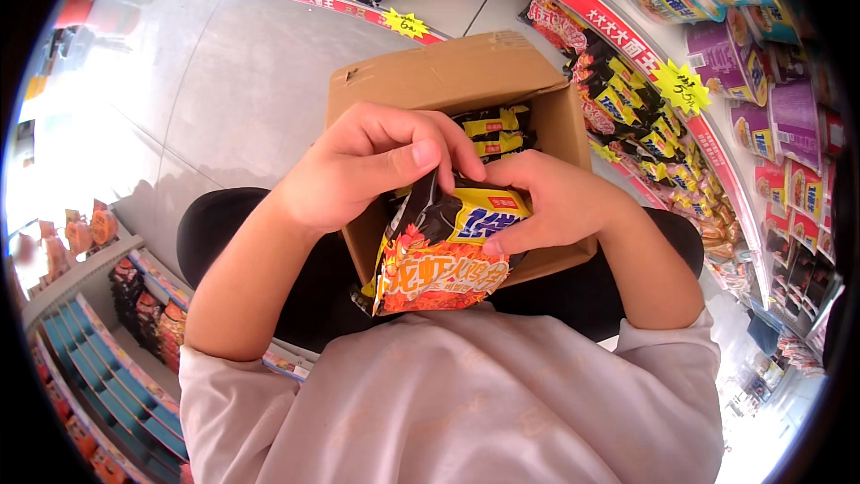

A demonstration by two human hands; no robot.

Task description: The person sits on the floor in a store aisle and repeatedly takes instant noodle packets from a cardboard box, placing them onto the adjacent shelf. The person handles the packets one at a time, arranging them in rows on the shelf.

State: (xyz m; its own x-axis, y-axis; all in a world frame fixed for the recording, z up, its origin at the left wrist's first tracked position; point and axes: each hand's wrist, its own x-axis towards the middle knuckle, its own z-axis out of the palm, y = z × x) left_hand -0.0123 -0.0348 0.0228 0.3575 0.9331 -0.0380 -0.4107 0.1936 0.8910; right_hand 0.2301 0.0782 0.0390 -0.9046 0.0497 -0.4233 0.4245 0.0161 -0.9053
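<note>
A black, yellow and orange packet of instant noodles is held upright before my chest, its printed front facing me. My right hand grips its right side, thumb on the front. At the upper left corner, the fingers of my left hand curl onto the black film, with the thumb lying above it. Just beyond both hands stands an open cardboard box with one flap raised. More yellow-and-black noodle packets lie inside it, partly hidden by my hands and the held packet.
On the right, shelves with red price strips hold rows of noodle packets and purple noodle tubs. Another shelf unit stands at the lower left. Grey tiled floor stretches beyond the box. Yellow star-shaped price tags stick out from the shelf edges.
</note>
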